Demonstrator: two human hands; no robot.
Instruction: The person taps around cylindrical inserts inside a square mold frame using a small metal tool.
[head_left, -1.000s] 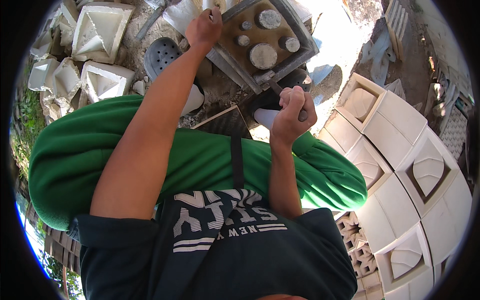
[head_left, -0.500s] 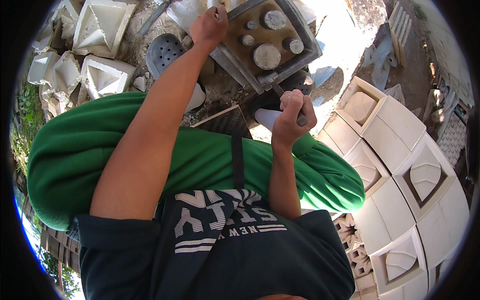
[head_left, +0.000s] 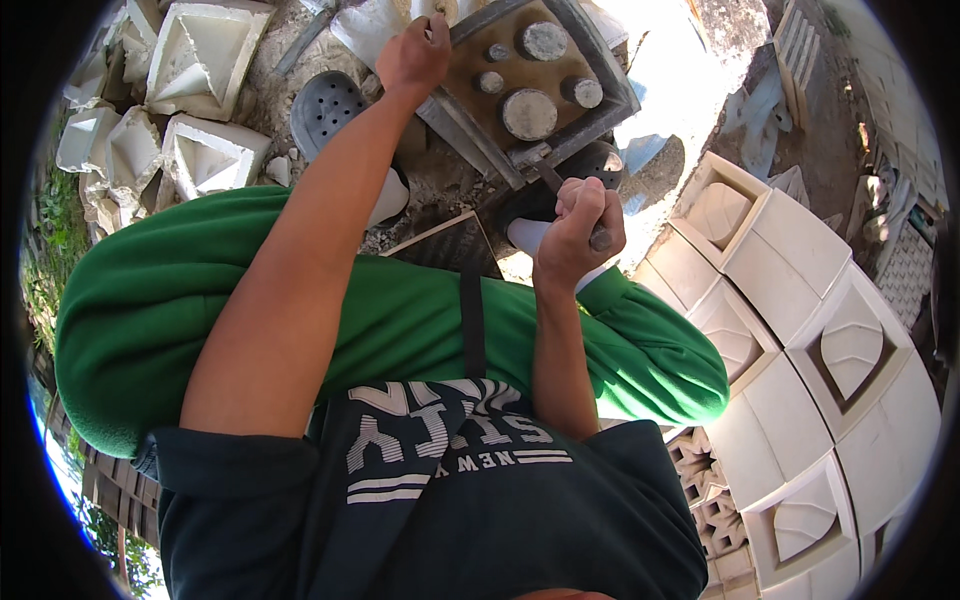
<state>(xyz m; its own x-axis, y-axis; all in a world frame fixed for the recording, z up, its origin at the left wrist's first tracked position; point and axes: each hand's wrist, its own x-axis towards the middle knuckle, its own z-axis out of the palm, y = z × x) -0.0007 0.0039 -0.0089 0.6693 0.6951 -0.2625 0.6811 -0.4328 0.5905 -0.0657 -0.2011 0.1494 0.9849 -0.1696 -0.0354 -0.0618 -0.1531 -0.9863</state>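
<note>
A square mould (head_left: 622, 112) with a dark metal frame stands between my feet. Several round grey discs of different sizes rise from its brown inner face. My right hand (head_left: 582, 225) is closed around a dark bar-shaped tool (head_left: 548, 174), whose far end meets the mould's near corner. The tool's rounded butt shows below my fist. At the mould's left side my left hand (head_left: 414, 58) is closed; what its fingers hold, if anything, is hidden.
Broken white cast blocks (head_left: 208, 58) are piled at the far left. Cream cast blocks with leaf reliefs (head_left: 852, 357) stand in rows on the right. A grey clog (head_left: 328, 108) is on my left foot, close to the mould. Blue plastic sheeting (head_left: 757, 120) lies at the far right.
My right hand, the tool and the mould appear slightly further left, along with a small shift of the view. Both hands stay closed, and the tool's end remains at the mould's corner.
</note>
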